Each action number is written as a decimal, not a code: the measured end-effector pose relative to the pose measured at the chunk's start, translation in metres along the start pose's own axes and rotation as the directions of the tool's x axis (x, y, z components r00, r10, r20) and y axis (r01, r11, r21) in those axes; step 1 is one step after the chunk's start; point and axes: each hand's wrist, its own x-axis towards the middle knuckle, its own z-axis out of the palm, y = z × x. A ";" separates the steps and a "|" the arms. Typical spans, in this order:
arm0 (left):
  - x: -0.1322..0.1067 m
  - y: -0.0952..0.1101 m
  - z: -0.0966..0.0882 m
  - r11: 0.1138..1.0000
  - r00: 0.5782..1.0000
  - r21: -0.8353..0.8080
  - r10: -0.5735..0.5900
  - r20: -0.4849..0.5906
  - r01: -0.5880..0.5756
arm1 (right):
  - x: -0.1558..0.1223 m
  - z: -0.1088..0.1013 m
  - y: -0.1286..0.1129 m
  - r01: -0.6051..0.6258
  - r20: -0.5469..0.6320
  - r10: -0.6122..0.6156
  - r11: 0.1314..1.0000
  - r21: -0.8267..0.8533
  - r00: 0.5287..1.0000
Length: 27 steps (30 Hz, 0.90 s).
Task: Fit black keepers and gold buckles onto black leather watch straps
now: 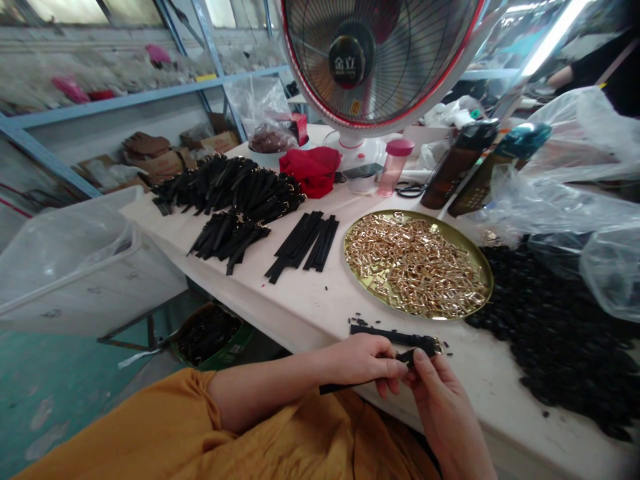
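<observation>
Head view | from where I stood, the left hand (367,361) and right hand (445,395) both pinched a flat, leather-looking black strip (341,387), in front of the round gold-coloured metal tray (466,242) | a close, even grip seemed best against twisting.

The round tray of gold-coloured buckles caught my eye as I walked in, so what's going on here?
A seated person is handling a black strap, pinched between the fingers of the left hand and right hand at the table's near edge. Another strap with a buckle lies just beyond. The round tray of gold-coloured buckles sits farther back, between flat black strips and a heap of small black pieces.
</observation>
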 end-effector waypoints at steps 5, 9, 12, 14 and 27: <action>0.003 -0.002 0.002 0.998 0.998 -0.046 -0.050 -0.045 0.048 | 0.004 -0.005 0.008 0.002 -0.010 -0.003 0.997 -0.083 1.000; 0.005 -0.001 0.001 0.993 0.990 -0.056 -0.109 -0.088 0.105 | 0.004 -0.005 0.007 0.087 -0.029 -0.095 0.971 -0.222 0.995; 0.008 -0.002 -0.001 0.991 0.989 -0.067 -0.121 -0.082 0.115 | 0.001 -0.002 0.002 0.199 -0.027 -0.231 0.887 -0.416 0.973; 0.009 -0.002 -0.001 0.991 0.989 -0.066 -0.120 -0.093 0.114 | 0.000 -0.003 0.000 0.303 0.028 -0.337 0.803 -0.513 0.941; 0.000 0.014 -0.001 0.991 0.979 0.133 0.024 -0.205 0.004 | -0.014 0.006 -0.017 0.362 0.079 -0.363 0.836 -0.414 0.929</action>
